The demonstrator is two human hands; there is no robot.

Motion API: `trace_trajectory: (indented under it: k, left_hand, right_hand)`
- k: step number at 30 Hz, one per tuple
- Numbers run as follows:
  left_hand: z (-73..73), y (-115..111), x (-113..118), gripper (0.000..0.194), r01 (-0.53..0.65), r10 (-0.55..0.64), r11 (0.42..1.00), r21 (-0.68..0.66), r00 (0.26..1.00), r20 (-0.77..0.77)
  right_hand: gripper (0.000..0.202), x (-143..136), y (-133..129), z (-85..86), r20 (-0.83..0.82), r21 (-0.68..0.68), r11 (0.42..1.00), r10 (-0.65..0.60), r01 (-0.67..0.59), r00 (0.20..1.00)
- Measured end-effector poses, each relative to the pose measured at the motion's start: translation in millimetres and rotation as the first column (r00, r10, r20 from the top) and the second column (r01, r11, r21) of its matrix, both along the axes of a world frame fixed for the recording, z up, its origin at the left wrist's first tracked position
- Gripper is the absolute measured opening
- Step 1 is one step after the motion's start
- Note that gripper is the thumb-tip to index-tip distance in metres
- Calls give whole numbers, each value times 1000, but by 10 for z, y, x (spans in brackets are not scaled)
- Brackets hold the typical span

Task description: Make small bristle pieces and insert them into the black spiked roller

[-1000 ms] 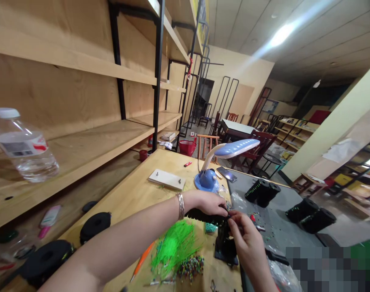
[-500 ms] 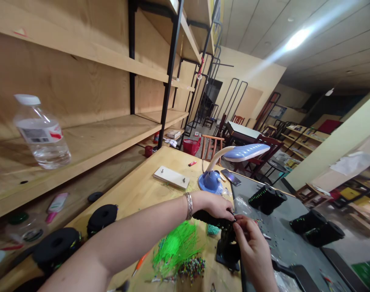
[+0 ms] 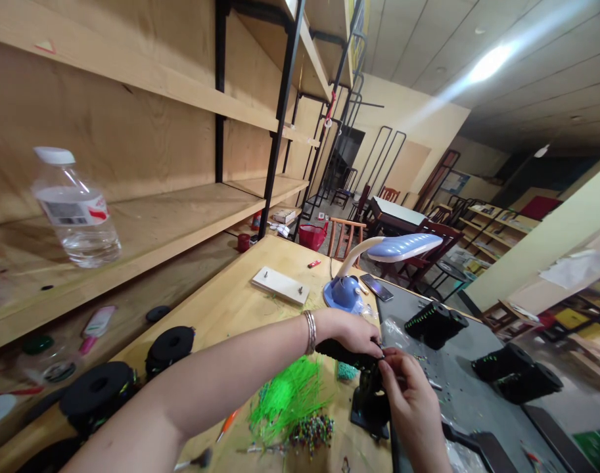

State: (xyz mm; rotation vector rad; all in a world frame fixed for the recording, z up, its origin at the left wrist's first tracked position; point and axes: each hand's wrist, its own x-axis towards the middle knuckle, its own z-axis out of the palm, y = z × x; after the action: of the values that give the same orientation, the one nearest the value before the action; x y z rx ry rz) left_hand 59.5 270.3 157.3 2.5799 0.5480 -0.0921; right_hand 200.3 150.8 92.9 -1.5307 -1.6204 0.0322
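Note:
My left hand (image 3: 351,332), with silver bangles at the wrist, reaches across the table over a dark ridged roll (image 3: 336,351). Its fingers are bent down and closed at the roll's right end. My right hand (image 3: 413,397) pinches at the same spot, the fingertips of both hands almost touching. Whatever lies between them is too small to make out. Beneath the hands stands a black stand (image 3: 369,410). A bundle of bright green strands (image 3: 287,397) lies to its left, with a pile of multicoloured beads (image 3: 312,430) below and teal beads (image 3: 347,372) behind.
A blue desk lamp (image 3: 344,292) and a white board with two bolts (image 3: 280,286) stand farther back, near a phone (image 3: 377,287). Black foam spools (image 3: 169,348) line the left; black rolls (image 3: 435,324) lie on the grey mat. A water bottle (image 3: 80,217) stands on the shelf.
The view has shifted slightly, so the surroundings sit a little farther right. Both hands keep the same place at the roll's end.

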Motion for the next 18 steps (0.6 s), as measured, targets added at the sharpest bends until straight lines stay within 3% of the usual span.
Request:
trace_trajectory:
  k: [18]
  left_hand:
    - [9, 3, 3, 43, 31, -31, 999, 6, 999, -33]
  right_hand:
    - [25, -19, 12, -11, 55, 0, 1000, 0, 0, 998]
